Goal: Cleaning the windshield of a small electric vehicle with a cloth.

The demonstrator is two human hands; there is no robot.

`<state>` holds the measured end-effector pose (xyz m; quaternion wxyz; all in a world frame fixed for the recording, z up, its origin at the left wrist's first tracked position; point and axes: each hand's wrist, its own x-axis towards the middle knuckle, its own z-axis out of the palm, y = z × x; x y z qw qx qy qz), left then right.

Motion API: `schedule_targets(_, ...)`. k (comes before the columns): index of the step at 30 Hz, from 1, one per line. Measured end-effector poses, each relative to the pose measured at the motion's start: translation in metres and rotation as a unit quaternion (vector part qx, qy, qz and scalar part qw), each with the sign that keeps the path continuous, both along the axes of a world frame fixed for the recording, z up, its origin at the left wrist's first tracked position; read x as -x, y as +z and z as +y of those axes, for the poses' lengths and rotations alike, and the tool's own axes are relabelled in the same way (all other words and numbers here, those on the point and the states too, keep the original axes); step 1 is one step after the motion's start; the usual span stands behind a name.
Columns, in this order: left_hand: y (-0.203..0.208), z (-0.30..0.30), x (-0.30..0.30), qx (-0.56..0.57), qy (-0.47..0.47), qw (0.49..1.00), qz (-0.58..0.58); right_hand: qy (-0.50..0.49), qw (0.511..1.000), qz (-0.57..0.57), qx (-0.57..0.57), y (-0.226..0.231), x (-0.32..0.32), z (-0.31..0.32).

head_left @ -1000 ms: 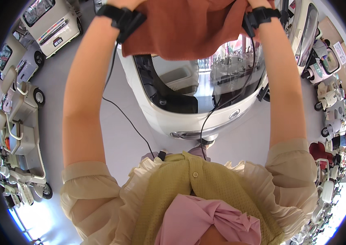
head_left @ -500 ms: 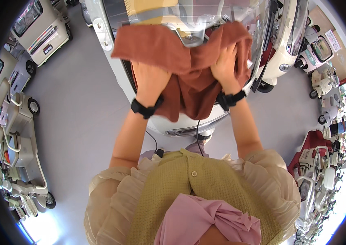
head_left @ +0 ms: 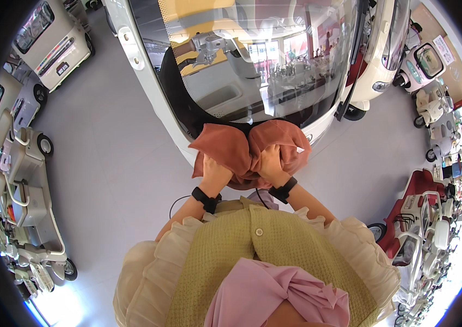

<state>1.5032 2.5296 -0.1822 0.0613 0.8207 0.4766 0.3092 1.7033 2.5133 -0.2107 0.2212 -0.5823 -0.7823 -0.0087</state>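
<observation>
A reddish-brown cloth [head_left: 223, 146] hangs bunched in two lobes at the lower edge of a small white vehicle's windshield [head_left: 291, 82]. My left hand [head_left: 216, 177] grips the cloth's left part, its fingers mostly hidden under the folds. On the right part, my right hand [head_left: 272, 165] has its fingers curled into the fabric. A small white tag [head_left: 300, 149] shows on the cloth beside the right hand. Through the glass, a handlebar assembly [head_left: 207, 48] and a yellow panel are visible, with bright reflections over them. Each wrist wears a black band.
A cream vehicle [head_left: 379, 60] stands close by on the right. Light-coloured vehicles [head_left: 59, 49] and scooters line the left side. Further right are a red three-wheeler [head_left: 405, 204] and several scooters, with a person [head_left: 459, 168] beyond. A thin black cable hangs near my waist.
Both hands have drawn the cloth down and toward me, from over the glass to its lower edge. The cloth is now more bunched, and more of the windshield shows.
</observation>
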Motion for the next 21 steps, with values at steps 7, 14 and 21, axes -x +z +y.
schedule_targets(7,0.087,0.054,0.001,-0.189,-0.016,0.977,0.098,0.115,0.993,-0.015,0.038,0.094,-0.035,0.056)
schedule_targets(14,0.197,0.129,-0.006,-0.397,0.026,0.917,-0.025,0.171,0.95,0.031,-0.26,0.236,-0.019,0.14)
schedule_targets(21,0.268,0.168,0.028,-0.417,0.115,0.901,-0.035,0.141,0.931,0.035,-0.336,0.332,-0.039,0.207)
